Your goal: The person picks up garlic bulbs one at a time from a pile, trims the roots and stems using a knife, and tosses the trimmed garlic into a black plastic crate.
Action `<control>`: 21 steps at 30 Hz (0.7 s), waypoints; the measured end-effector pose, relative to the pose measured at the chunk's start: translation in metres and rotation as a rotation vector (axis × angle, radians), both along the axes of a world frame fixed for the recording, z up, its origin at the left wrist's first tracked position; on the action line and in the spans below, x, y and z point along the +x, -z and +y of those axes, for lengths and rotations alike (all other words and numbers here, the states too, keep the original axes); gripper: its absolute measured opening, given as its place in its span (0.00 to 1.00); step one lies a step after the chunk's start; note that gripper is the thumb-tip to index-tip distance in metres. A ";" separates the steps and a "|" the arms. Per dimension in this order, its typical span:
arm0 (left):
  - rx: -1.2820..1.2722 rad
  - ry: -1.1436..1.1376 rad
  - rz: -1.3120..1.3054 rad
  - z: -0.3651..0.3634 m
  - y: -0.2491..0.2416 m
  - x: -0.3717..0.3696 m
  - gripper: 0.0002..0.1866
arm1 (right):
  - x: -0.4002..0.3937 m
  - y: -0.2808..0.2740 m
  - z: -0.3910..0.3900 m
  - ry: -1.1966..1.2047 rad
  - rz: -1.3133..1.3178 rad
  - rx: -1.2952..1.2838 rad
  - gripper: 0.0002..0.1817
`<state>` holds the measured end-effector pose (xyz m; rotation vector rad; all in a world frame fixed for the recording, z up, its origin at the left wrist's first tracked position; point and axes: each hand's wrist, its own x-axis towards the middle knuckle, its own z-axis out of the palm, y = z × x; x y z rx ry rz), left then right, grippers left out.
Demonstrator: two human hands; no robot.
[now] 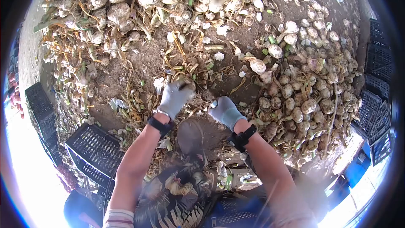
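Note:
My left hand (175, 98), in a pale work glove, is closed with its fingertips turned down over the litter of stalks. Something brownish shows at its fingers, too blurred to name. Close by on the right, my right hand (225, 110), gloved too, is curled into a fist. A small dark glint shows at its thumb, and what it grips, if anything, is hidden. The hands are apart. Dry stalks and peel (198, 74) lie just beyond them. A garlic bulb with its stem (257, 65) lies beyond my right hand.
Large bulbs (120, 13) are heaped at the back left, and a pile of garlic bulbs (310, 105) spreads on the right. Black plastic crates stand at the left (95, 150) and the right edge (367, 107). My shoe (190, 136) is on the soil between my arms.

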<state>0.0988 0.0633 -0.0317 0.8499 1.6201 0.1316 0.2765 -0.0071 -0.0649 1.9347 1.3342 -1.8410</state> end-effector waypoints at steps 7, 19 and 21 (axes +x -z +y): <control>0.280 -0.078 0.048 -0.021 -0.005 -0.009 0.09 | 0.006 0.007 -0.018 0.117 0.119 0.001 0.15; 1.110 0.767 0.776 0.264 -0.146 -0.008 0.35 | 0.024 -0.001 -0.037 0.844 0.435 -0.041 0.11; 0.779 1.146 1.127 0.271 -0.150 0.010 0.40 | 0.026 -0.002 -0.032 0.964 0.391 0.062 0.08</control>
